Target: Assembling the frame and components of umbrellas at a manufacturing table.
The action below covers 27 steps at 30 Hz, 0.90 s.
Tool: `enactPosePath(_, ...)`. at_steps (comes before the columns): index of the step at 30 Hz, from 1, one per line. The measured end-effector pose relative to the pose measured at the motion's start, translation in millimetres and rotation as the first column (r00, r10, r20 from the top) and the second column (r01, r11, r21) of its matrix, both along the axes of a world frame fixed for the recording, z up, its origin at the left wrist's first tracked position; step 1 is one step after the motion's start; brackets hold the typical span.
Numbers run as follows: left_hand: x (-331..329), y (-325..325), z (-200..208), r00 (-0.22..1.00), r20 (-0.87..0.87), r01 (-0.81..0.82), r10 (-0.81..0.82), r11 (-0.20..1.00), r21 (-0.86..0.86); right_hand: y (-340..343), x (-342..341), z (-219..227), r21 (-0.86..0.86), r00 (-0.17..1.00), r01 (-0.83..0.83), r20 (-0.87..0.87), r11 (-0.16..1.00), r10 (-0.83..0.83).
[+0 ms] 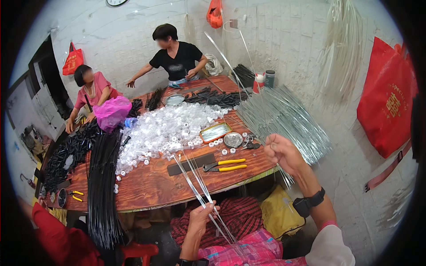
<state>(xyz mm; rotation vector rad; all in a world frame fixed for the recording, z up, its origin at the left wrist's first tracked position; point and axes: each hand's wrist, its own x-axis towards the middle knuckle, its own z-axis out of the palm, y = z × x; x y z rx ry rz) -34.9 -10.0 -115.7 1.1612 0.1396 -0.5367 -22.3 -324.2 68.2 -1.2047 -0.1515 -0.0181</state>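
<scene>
My left hand is closed around several long, thin silvery strips near my lap. Their far ends fan out over the table's front edge, some with small whitish tips. My right hand is raised at the right, its thumb and fingers pinched together on thin strips that rise up and to the left. Beyond that hand lies a broad heap of similar silvery strips. Yellow-handled pliers rest on the table between my hands, beside a dark flat bar.
On the wooden table lie a mound of clear plastic pieces, a tray of silvery strips, a round dish and a black strip bundle. Two co-workers are across the table; a red sleeve shows at left.
</scene>
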Motion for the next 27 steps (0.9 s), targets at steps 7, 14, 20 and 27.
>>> enactPosePath(7,-2,-2,0,1.000,-0.010,-0.001,0.001,1.000,-0.016,-4,25,1,0.129,0.996,0.075,0.039,0.989,-0.081)
enactPosePath(14,0,0,1,1.000,-0.019,-0.002,0.002,1.000,0.005,-1,41,6,0.186,0.941,0.189,0.247,0.964,-0.232)
enactPosePath(20,2,0,5,1.000,-0.021,-0.004,0.004,1.000,0.024,-12,57,-12,0.024,0.892,0.289,0.356,0.957,-0.278)
enactPosePath(27,1,-2,8,1.000,-0.023,-0.004,0.005,0.998,0.055,-26,65,-131,-0.194,0.934,0.352,0.133,0.916,-0.331)
